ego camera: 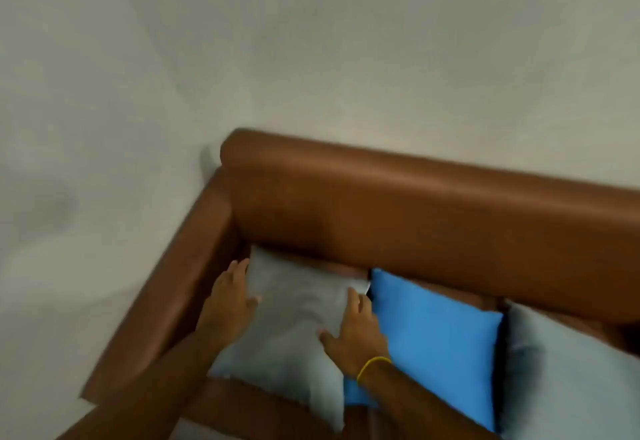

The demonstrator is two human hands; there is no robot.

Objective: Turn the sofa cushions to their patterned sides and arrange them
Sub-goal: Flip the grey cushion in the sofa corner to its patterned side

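A plain grey cushion lies on the seat of a brown leather sofa, in its left corner. My left hand rests flat against the cushion's left edge, fingers spread. My right hand, with a yellow band on the wrist, presses on its right edge. To the right a plain blue cushion leans beside it, touching it. A second pale grey cushion sits at the far right. No patterned side shows on any of them.
The sofa's left armrest runs down to the lower left. Its backrest stands against a pale wall. The picture is blurred by motion.
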